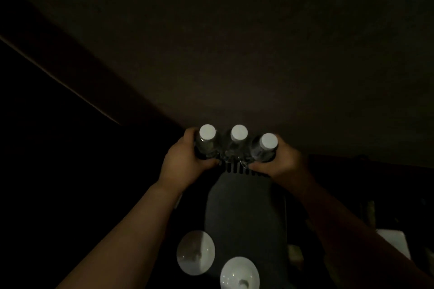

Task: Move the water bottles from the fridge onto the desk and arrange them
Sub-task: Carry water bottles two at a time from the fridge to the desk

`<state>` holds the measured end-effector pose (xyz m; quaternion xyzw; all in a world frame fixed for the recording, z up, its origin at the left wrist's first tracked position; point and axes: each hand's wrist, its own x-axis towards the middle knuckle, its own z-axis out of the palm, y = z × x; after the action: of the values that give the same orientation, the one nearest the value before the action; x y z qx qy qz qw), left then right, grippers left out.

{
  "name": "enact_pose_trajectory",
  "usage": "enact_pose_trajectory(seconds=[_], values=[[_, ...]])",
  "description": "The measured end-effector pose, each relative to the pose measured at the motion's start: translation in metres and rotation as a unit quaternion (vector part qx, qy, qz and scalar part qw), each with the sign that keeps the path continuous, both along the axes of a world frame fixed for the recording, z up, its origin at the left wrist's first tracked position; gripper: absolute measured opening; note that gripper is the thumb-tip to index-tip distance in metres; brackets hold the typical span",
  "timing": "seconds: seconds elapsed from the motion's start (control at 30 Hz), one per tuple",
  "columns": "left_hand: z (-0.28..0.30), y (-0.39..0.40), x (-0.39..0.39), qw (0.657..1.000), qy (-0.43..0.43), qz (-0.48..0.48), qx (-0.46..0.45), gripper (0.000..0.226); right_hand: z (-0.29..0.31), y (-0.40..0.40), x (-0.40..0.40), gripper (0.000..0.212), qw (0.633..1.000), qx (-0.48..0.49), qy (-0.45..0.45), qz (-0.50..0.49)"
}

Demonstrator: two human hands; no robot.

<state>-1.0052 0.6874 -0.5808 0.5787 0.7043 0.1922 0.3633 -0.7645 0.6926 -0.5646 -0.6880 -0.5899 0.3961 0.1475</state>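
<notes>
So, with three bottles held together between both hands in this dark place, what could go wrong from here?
1. The middle bottle seems held only by squeezing between the left bottle and the right bottle; if the left hand or the right hand eases, it may slip down.
2. Two white dishes lie below; a dropped bottle might hit them.
3. The scene is very dim, so the setting-down spot is hard to judge.

I'm seeing a very dim room: a plain brownish wall (234, 42) ahead, black shadow at left, two white round dishes (195, 252) low down.
</notes>
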Motion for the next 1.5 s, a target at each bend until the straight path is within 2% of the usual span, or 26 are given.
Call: enact_pose_trajectory(seconds=[0.17,0.27,0.37,0.5,0.6,0.7,0.93,1.03,1.17,1.4,1.5], values=[[0.002,0.005,0.010,0.998,-0.039,0.041,0.010,0.063,-0.001,-0.011,-0.008,0.068,0.998,0.049,0.036,-0.035],[0.017,0.001,0.011,0.999,-0.024,0.027,0.003,0.059,0.016,-0.016,-0.014,0.064,0.998,0.000,0.036,-0.060],[0.054,-0.012,0.010,1.000,0.008,-0.009,-0.019,0.057,0.050,-0.033,-0.016,0.069,0.993,-0.057,0.045,-0.093],[0.138,-0.035,0.011,0.998,0.013,-0.058,-0.012,0.051,0.121,-0.070,-0.013,0.059,0.990,-0.032,0.067,-0.116],[0.218,-0.051,0.021,0.996,-0.004,-0.087,0.023,0.049,0.192,-0.098,-0.005,0.056,0.979,-0.040,0.108,-0.166],[0.303,-0.068,0.037,0.991,-0.034,-0.115,0.062,0.052,0.272,-0.120,0.008,0.056,0.976,-0.021,0.114,-0.184],[0.469,-0.102,0.085,0.967,-0.096,-0.177,0.154,0.046,0.460,-0.179,0.061,0.024,0.967,0.095,0.069,-0.226],[0.526,-0.119,0.125,0.949,-0.130,-0.229,0.172,0.049,0.516,-0.216,0.095,0.019,0.955,0.123,0.062,-0.263],[0.578,-0.151,0.201,0.919,-0.166,-0.289,0.209,0.045,0.556,-0.281,0.154,0.034,0.921,0.172,0.069,-0.343],[0.615,-0.248,0.370,0.867,-0.197,-0.405,0.213,0.046,0.587,-0.420,0.280,0.064,0.838,0.279,0.057,-0.465],[0.623,-0.298,0.449,0.842,-0.206,-0.450,0.214,0.044,0.602,-0.486,0.340,0.064,0.818,0.293,0.036,-0.494]])
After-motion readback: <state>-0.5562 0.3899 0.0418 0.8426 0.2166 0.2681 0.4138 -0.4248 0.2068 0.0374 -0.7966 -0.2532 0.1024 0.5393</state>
